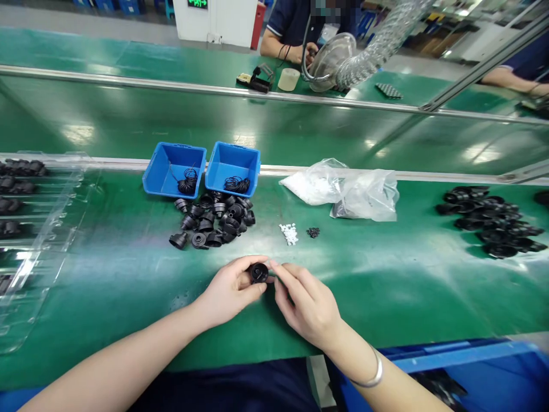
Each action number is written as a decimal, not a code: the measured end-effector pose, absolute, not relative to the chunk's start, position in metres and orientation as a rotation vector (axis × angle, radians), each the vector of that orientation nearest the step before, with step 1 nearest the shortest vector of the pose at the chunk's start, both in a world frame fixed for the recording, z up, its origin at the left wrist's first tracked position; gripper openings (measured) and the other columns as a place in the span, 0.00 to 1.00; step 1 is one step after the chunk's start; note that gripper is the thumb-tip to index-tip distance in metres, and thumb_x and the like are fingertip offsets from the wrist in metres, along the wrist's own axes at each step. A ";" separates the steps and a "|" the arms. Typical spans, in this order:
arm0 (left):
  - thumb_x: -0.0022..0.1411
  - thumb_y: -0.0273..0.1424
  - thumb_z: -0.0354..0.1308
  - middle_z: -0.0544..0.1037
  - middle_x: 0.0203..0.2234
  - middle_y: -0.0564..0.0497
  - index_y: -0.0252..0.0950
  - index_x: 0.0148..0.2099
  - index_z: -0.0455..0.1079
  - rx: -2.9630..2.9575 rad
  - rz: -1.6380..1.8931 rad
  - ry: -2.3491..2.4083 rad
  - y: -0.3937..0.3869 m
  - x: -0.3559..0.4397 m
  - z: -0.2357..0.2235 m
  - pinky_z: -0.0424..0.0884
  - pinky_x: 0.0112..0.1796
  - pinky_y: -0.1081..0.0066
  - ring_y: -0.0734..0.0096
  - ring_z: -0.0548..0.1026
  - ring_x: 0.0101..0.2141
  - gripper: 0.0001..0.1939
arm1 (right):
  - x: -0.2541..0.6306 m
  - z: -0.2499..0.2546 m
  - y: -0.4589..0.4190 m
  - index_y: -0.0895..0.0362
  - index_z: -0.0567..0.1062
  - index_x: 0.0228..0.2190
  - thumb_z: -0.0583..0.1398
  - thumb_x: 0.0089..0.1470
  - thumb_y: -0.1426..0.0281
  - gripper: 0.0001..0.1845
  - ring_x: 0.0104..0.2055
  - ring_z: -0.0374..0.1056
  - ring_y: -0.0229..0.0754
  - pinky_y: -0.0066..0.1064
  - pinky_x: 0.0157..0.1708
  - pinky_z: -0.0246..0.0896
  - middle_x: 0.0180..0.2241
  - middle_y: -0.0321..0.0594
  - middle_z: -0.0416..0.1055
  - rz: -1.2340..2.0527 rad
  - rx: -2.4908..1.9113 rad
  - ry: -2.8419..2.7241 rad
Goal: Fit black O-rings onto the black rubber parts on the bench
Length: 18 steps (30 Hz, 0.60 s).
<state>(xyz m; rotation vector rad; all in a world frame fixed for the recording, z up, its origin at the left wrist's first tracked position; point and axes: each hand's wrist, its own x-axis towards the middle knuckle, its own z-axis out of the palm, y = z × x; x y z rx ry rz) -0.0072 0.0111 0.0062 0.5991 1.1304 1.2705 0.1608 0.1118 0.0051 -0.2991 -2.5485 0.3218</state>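
Gripping a black round part (259, 273) between thumb and fingers, the left hand (234, 290) is clamped on its sides, its open end facing up toward the camera. The part sits at the fingertips, just above the green tabletop (141, 297) and near its front edge. The right hand (309, 303) has its fingertips gathered right beside the part's right side; whether they pinch anything small, I cannot tell. Beyond the hands, a heap of black parts (214, 220) lies in front of two blue bins (160, 171), each with coiled black cord inside. To the right of the heap are a small pile of white pieces (289, 233), a smaller pile of black pieces (313, 233) and, behind these, clear plastic bags (364, 194). Clear trays (51, 229) of dark parts stand at the left, and more black parts (493, 220) lie at the far right. Across the bench, a person in a dark shirt (289, 26) works beside a flexible duct (381, 43).
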 end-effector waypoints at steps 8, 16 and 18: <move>0.64 0.37 0.61 0.77 0.51 0.41 0.35 0.54 0.72 0.589 1.260 1.140 0.013 -0.007 0.013 0.75 0.49 0.58 0.58 0.79 0.46 0.18 | 0.160 0.000 0.118 0.58 0.58 0.64 0.56 0.59 0.82 0.34 0.44 0.70 0.46 0.36 0.40 0.72 0.45 0.50 0.70 0.468 -0.367 -2.495; 0.65 0.37 0.59 0.77 0.50 0.43 0.35 0.51 0.73 0.680 1.245 1.174 0.014 -0.007 0.014 0.76 0.46 0.61 0.60 0.80 0.44 0.16 | 0.161 -0.001 0.118 0.59 0.58 0.64 0.55 0.60 0.82 0.32 0.44 0.70 0.45 0.36 0.40 0.73 0.46 0.50 0.70 0.499 -0.342 -2.466; 0.64 0.37 0.60 0.78 0.49 0.43 0.35 0.51 0.72 0.674 1.240 1.179 0.013 -0.006 0.013 0.76 0.46 0.62 0.61 0.80 0.43 0.16 | 0.161 0.003 0.118 0.59 0.59 0.63 0.55 0.60 0.81 0.31 0.44 0.70 0.45 0.36 0.40 0.73 0.46 0.50 0.70 0.526 -0.319 -2.471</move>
